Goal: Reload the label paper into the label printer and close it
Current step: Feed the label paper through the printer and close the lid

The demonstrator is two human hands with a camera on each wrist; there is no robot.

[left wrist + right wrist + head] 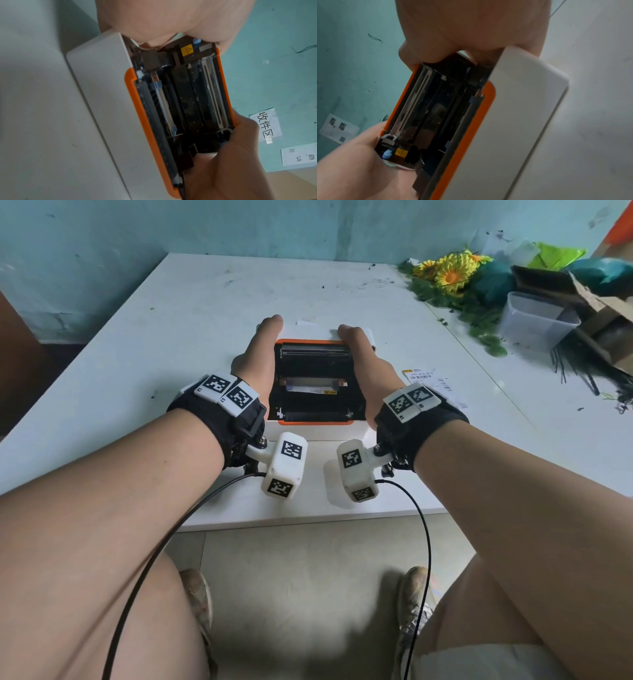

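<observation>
I see the printer [310, 426] sitting on the table [137, 344], close to the near edge, right in front of me. Its lid [313, 352] is up and I can see the black inside with the orange rim. I think the step now is to bring the lid down, or maybe to hold it while the paper goes in. To do it well, I push both sides the same, slow and even, so the lid does not twist, and I keep the paper flat and straight under it.

My left hand [257, 350] is on the left side of the lid and my right hand [363, 354] is on the right side. In the wrist views both hands are closed around the lid edges, thumbs at the inside.

A white strip of paper [311, 328] pokes out just behind the lid. I cannot tell if it is fed in right
</observation>
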